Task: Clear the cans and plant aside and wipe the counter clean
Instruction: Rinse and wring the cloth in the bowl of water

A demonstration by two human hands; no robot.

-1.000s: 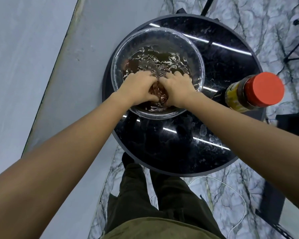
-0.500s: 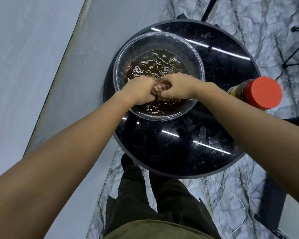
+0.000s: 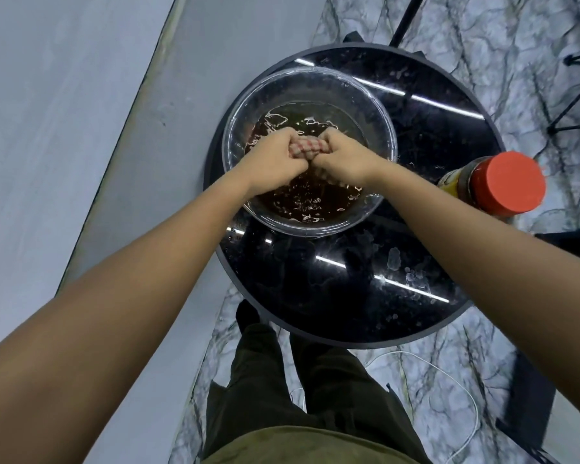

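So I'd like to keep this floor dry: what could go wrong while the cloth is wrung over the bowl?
Both hands, left hand and right hand, twist the cloth above the glass bowl of dark water; drips may splash onto the black table. The bowl sits near the table's left edge, so a push could tip it. The right forearm passes close to the red-capped jar.

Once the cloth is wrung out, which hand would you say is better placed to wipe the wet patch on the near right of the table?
Probably the right hand. Both it and the left hand grip the cloth over the bowl, but the wet patch lies on the right hand's side, below its forearm.
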